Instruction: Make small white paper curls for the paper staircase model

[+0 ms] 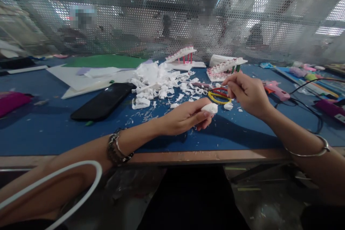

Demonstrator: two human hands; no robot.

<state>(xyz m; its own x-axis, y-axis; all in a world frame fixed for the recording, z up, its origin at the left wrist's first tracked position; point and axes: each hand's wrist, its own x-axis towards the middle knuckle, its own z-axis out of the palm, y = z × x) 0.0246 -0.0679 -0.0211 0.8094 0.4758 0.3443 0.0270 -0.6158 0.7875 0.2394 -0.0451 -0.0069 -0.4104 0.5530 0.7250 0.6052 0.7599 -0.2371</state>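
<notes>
My left hand (185, 116) is closed, pinching a small white foam piece (209, 108) between thumb and fingers above the blue table (54, 129). My right hand (249, 93) is closed just to its right, fingers curled near the red and yellow handles of a pair of scissors (219, 95) that lie on the table; I cannot make out what the fingers hold. A heap of white foam scraps (156, 81) lies behind the left hand.
A black phone (104, 101) lies left of the scraps. White sheets (83, 79) and a green sheet (107, 61) sit at the back left. Two white-and-pink models (181, 55) (225, 67) stand in front of a perforated screen (172, 14). A pink glue gun (277, 91) with cable lies right.
</notes>
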